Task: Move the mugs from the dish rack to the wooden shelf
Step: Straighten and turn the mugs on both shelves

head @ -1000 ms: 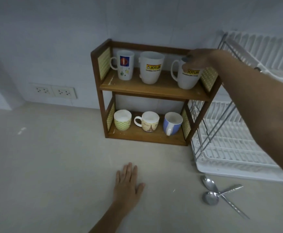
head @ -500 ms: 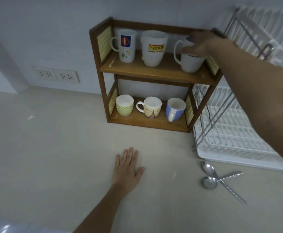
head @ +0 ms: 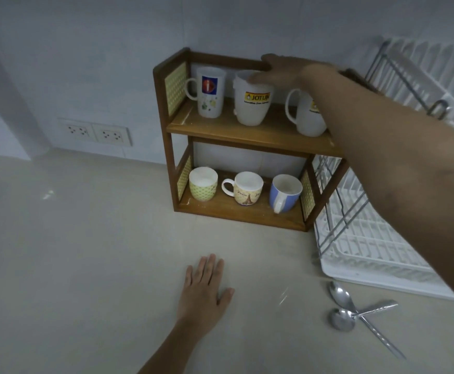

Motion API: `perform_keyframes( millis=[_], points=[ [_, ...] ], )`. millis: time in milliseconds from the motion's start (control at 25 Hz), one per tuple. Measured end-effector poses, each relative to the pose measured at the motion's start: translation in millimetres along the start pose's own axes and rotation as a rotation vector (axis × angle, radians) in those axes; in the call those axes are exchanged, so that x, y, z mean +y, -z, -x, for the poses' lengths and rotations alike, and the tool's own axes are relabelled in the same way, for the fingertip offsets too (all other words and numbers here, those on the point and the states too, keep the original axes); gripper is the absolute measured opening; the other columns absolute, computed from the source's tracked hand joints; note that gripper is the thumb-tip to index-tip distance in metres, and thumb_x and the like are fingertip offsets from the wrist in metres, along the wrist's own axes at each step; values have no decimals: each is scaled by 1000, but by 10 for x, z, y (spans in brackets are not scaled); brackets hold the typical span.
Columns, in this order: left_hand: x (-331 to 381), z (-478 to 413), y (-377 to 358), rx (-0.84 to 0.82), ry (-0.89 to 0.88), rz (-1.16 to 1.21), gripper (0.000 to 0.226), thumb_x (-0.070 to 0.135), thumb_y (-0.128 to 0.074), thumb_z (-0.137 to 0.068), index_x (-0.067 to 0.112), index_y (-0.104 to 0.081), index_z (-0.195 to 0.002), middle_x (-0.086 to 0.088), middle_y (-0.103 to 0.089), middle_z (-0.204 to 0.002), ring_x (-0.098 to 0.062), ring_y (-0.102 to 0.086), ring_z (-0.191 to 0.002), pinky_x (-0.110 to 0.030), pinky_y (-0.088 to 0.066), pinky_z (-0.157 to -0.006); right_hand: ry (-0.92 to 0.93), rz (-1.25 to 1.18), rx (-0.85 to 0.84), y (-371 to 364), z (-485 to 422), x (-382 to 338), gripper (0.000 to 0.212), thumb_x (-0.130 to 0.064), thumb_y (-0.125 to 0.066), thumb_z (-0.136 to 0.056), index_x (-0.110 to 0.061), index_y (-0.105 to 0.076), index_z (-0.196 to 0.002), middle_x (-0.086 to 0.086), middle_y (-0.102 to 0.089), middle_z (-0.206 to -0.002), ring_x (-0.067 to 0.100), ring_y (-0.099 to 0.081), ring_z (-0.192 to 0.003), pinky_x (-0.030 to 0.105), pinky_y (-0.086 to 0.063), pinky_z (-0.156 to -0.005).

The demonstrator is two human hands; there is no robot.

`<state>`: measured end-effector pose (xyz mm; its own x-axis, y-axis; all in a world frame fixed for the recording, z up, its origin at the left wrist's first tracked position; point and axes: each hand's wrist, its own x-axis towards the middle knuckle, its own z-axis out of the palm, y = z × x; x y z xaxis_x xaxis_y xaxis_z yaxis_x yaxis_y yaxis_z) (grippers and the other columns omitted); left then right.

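Observation:
The wooden shelf stands against the wall. Its top board carries a tall white logo mug, a white Jotun mug in the middle and a second Jotun mug at the right, partly behind my forearm. On the bottom board sit a green patterned cup, an Eiffel-tower mug and a blue striped mug. My right hand reaches over the middle mug, fingers spread and resting on its rim. My left hand lies flat on the counter. The white dish rack at the right shows no mugs.
Two spoons lie crossed on the counter in front of the rack. A double wall socket sits left of the shelf. The rack's upper tier rises just right of the shelf top.
My right hand has let go of the right Jotun mug and moved left onto the middle mug's rim. The left hand stays flat; the camera view has shifted.

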<state>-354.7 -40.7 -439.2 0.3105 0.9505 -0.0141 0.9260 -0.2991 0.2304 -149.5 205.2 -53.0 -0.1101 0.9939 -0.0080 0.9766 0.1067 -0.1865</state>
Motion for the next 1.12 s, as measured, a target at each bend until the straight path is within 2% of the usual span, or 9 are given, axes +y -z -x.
perform_keyframes(
  millis=[240,440,520,600,680,760,880,1000,1120],
  points=[
    [6,0,0,-10,0,-19,73,61,-15,-91,23,0,-152,0,4,-161,-19,8,-147,-43,12,-116,-26,-29,164,-340,-183,-42,86,-71,-53,-74,-16,-37,-138,10,-46,-141,28,-46,-122,43,-37,-97],
    [-1,-13,25,-58,-6,9,72,60,-16,-92,23,0,-152,0,4,-161,-18,9,-147,-42,12,-116,-79,83,187,-313,45,-158,98,-79,-45,-73,-18,-24,-146,11,-30,-152,34,-28,-137,55,-21,-111],
    [-40,-52,92,-30,-3,63,69,56,-19,-94,22,-5,-152,0,-2,-162,-16,4,-148,-38,10,-117,-3,-43,451,-554,340,-252,81,-67,-47,-81,-18,-30,-143,11,-35,-149,31,-30,-136,49,-27,-110],
    [-118,-200,242,49,15,105,62,48,-24,-97,19,-13,-151,-1,-12,-161,-16,-5,-148,-37,5,-118,167,-281,856,-1054,768,-353,43,-39,-53,-87,-14,-55,-122,10,-58,-123,25,-51,-113,36,-42,-92],
    [-204,-466,473,155,6,120,56,38,-30,-99,14,-23,-149,-6,-22,-158,-20,-15,-146,-39,-5,-119,295,-348,1010,-1612,1143,-418,18,-19,-54,-85,-9,-65,-96,9,-65,-95,21,-54,-87,27,-38,-73],
    [-281,-781,743,267,-3,159,51,27,-43,-97,7,-35,-143,-14,-35,-151,-27,-28,-141,-41,-18,-116,309,-369,892,-2078,1291,-408,13,-13,-55,-83,-7,-66,-87,9,-65,-85,20,-52,-80,23,-33,-69],
    [-390,-1260,1050,370,69,293,51,16,-53,-92,3,-40,-139,-18,-39,-147,-33,-37,-134,-42,-33,-110,183,-260,586,-2487,1105,-222,18,-16,-59,-84,-9,-66,-99,10,-66,-100,25,-56,-93,29,-40,-78],
    [-437,-1714,1209,329,67,301,63,18,-61,-89,7,-32,-143,-16,-32,-151,-32,-33,-137,-41,-35,-109,-30,-10,253,-2657,727,79,48,-32,-59,-85,-14,-51,-129,13,-51,-133,33,-44,-118,43,-38,-96],
    [-421,-2080,1254,197,-4,94,79,33,-65,-86,10,-20,-147,-18,-24,-154,-34,-29,-139,-41,-31,-111,-84,105,91,-2680,420,287,74,-47,-61,-79,-21,-31,-142,13,-32,-149,36,-28,-133,47,-27,-108]
  ],
)
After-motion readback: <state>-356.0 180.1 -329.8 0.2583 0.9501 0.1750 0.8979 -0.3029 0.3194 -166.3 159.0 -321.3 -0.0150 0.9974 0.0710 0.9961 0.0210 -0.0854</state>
